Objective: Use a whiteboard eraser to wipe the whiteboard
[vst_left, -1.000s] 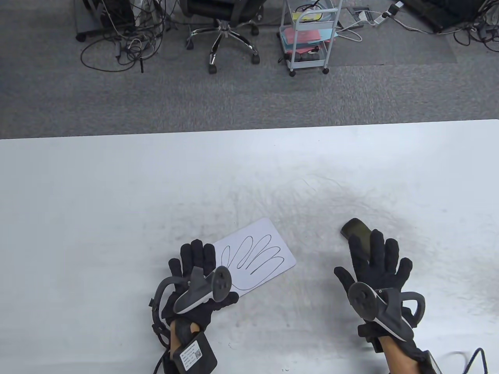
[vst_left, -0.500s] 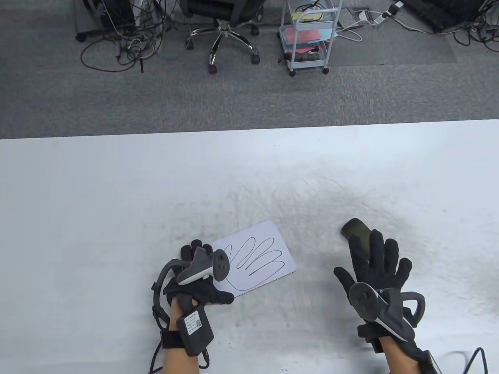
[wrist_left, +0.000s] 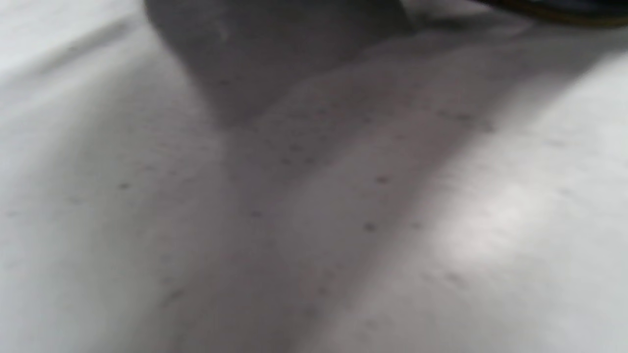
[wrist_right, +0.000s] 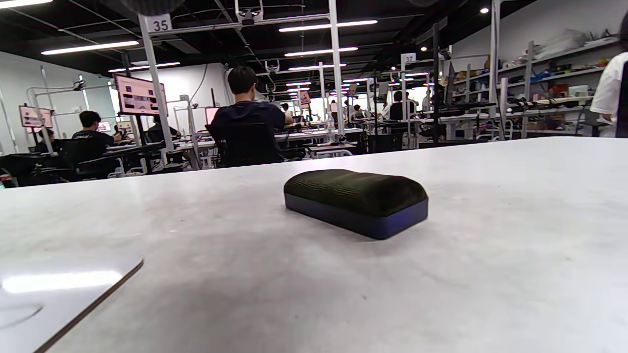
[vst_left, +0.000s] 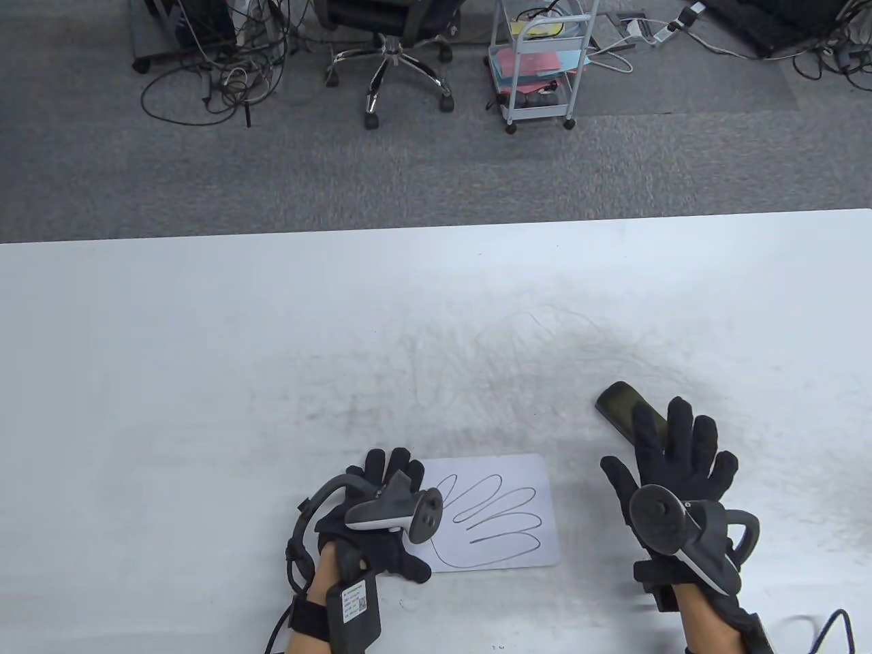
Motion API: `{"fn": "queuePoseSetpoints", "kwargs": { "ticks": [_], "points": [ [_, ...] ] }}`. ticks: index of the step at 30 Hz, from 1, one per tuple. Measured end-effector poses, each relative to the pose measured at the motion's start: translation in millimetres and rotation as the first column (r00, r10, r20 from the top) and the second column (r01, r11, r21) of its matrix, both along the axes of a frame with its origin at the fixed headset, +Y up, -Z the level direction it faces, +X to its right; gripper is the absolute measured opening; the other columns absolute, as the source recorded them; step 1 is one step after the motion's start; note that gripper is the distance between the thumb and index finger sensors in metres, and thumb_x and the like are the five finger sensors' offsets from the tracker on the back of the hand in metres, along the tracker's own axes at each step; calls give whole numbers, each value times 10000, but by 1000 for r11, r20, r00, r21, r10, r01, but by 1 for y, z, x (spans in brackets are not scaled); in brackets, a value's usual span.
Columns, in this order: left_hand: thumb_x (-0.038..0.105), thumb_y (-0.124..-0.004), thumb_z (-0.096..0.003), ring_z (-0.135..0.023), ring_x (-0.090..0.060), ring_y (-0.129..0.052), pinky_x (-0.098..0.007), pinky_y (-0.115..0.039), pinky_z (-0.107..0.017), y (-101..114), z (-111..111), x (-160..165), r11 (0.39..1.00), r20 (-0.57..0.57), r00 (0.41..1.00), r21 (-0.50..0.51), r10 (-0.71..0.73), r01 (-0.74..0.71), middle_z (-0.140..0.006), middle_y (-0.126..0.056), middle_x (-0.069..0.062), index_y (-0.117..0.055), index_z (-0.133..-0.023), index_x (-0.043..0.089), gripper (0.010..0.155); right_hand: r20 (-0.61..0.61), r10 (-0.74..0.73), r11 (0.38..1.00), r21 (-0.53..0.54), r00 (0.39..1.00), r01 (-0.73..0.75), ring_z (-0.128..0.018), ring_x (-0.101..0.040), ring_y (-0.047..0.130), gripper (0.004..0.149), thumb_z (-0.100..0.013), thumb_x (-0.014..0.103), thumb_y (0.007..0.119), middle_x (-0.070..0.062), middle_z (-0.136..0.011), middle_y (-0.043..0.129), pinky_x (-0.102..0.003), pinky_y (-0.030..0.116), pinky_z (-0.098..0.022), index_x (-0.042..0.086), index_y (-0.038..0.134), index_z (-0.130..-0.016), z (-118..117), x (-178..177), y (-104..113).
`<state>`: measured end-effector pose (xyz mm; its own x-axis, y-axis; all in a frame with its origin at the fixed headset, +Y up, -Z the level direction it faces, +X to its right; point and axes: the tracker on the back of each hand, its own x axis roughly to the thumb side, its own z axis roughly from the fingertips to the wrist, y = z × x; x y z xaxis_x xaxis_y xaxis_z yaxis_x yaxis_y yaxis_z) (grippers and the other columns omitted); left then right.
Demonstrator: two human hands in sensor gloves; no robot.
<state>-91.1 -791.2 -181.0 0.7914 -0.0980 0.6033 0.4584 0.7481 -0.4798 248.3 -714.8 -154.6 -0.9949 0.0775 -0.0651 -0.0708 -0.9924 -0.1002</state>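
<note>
A small whiteboard (vst_left: 507, 487) with a hand outline drawn in black lies flat near the table's front edge. My left hand (vst_left: 392, 545) lies over its left edge and holds it there; that edge is hidden under the glove. A dark whiteboard eraser (vst_left: 618, 403) lies on the table to the right of the board. My right hand (vst_left: 678, 456) is open with the fingers spread, and its fingertips lie over the eraser's near end. The right wrist view shows the eraser (wrist_right: 355, 198) lying free on the table, and the board's corner (wrist_right: 59, 289) at lower left. The left wrist view is blurred.
The white table (vst_left: 204, 340) has grey smudges and scribble marks around its middle. Its far edge runs across the table view. Beyond it, on the carpet, stand an office chair (vst_left: 395, 54) and a small white cart (vst_left: 541, 61).
My left hand has drawn the whiteboard toward me and to the right, turning it square to the table edge. My right hand has shifted slightly right. The eraser has not moved.
</note>
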Motion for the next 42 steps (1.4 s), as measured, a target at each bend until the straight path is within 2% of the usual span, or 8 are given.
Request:
{"fn": "queuePoseSetpoints", "kwargs": {
  "ticks": [6,10,12,16,19,31,37,42],
  "points": [
    [807,-611,-193,-1043,-574,-109,-669,-342,-768,-1,4,3,1000,17,1000,17,12,-12,-1146,43,-277,19,-1093,51,1333,55,-18,1000,-7,998,18,-1108,-621,269,699,-670,599,431,-294,-1269,136,-833,365,-688,239,152,-1200,-2,11,0],
    [807,-611,-198,-1044,-568,-100,-671,-332,-767,-1,4,2,1000,14,1000,15,20,-20,-1145,44,-282,20,-1091,49,1330,82,-12,999,-41,997,16,-1119,-602,345,765,-663,603,552,-331,-1272,221,-811,403,-717,228,165,-1205,-9,18,5],
    [805,-611,-200,-1042,-570,-99,-673,-330,-766,-1,4,2,1000,14,1000,13,19,-20,-1142,47,-285,22,-1090,44,1331,90,-22,993,-116,996,32,-1123,-581,408,805,-654,598,610,-332,-1274,280,-794,425,-734,223,162,-1207,-20,24,-2],
    [805,-606,-203,-1040,-570,-89,-675,-323,-765,-1,4,2,1000,14,1000,8,17,-18,-1137,54,-290,31,-1086,41,1330,112,150,922,-376,982,-98,-1133,-560,407,873,-622,617,657,-310,-1280,271,-792,406,-744,245,109,-1191,-49,37,-32],
    [807,-605,-208,-1036,-570,-78,-678,-313,-762,-1,4,2,1000,12,1000,2,21,-21,-1134,64,-290,39,-1084,42,1329,126,163,890,-446,979,-91,-1136,-556,418,864,-614,619,666,-260,-1290,279,-797,391,-741,271,120,-1185,-61,42,-50],
    [808,-600,-219,-1030,-566,-53,-686,-290,-756,-2,4,1,999,15,999,-13,30,-30,-1124,80,-295,52,-1078,40,1324,164,105,949,-312,981,-49,-1097,-479,648,693,-610,530,718,-85,-1248,584,-756,461,-747,315,355,-1160,-68,42,-56],
    [809,-598,-228,-1031,-565,-48,-690,-284,-755,-2,3,0,999,14,999,-17,33,-33,-1123,84,-293,56,-1078,41,1318,105,111,963,-256,988,-81,-1079,-465,703,702,-613,493,735,-134,-1219,659,-775,477,-736,229,414,-1179,-62,41,-49],
    [809,-596,-228,-1032,-564,-46,-695,-279,-751,-1,3,0,999,13,999,-15,30,-30,-1123,84,-294,56,-1078,41,1317,55,11,994,-105,998,-5,-1050,-480,739,636,-618,473,730,-225,-1171,712,-787,497,-735,235,505,-1163,-46,45,-29]
  ]
}}
